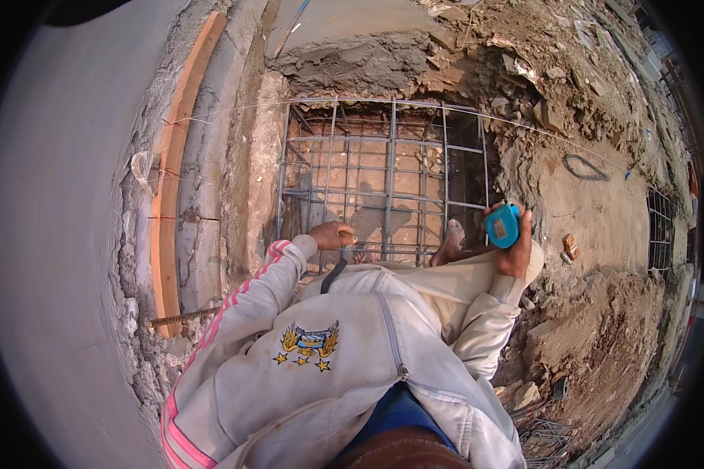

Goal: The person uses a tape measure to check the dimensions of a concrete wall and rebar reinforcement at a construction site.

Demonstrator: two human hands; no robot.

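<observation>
A turquoise tape measure (502, 226) sits in my right hand (516, 255), whose fingers wrap its case beside the right edge of the pit. My left hand (332, 235) is closed with the fingers curled together over the near left part of the rebar grid; whatever it may hold is too small to make out. Beneath and ahead of both hands lies the steel rebar grid (391, 160), a cage of crossing bars set in a rectangular pit. My bare foot (450, 242) shows at the near right corner of the grid.
A thin string (524, 125) stretches across the pit's far side. A long wooden plank (172, 187) runs along the smooth grey wall (55, 234) on the left. To the right are a wire loop (585, 167), broken brick pieces (572, 247) and another rebar cage (659, 223).
</observation>
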